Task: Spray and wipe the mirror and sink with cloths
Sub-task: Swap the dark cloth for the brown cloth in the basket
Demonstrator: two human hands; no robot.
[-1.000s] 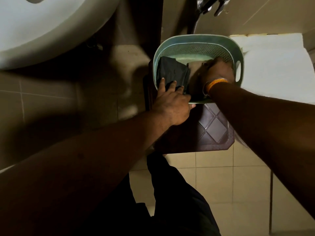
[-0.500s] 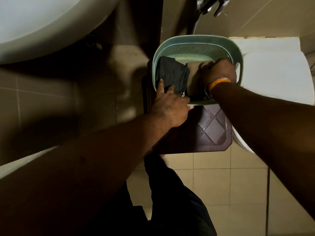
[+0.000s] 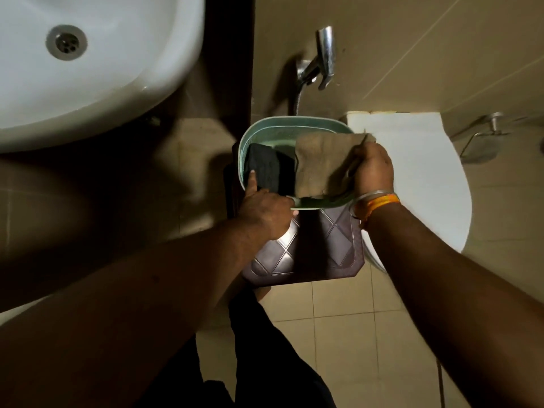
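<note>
A green basket [image 3: 266,129] stands on a dark brown stool [image 3: 321,248]. Inside it on the left lies a folded black cloth [image 3: 266,166]. My left hand [image 3: 265,209] rests on the basket's near rim, its index finger touching the black cloth. My right hand [image 3: 372,169] grips a tan cloth [image 3: 318,163] and holds it up over the right half of the basket. The white sink [image 3: 88,63] with its metal drain fills the upper left. No mirror or spray bottle is in view.
A chrome hand sprayer [image 3: 319,63] hangs on the tiled wall behind the basket. A white toilet [image 3: 424,178] stands to the right of the stool. A metal fixture [image 3: 482,136] juts from the right wall. Beige floor tiles lie below.
My right hand has lifted the tan cloth up out of the basket. The view tilted up, bringing the sink drain and sprayer into sight. My left hand stays on the rim.
</note>
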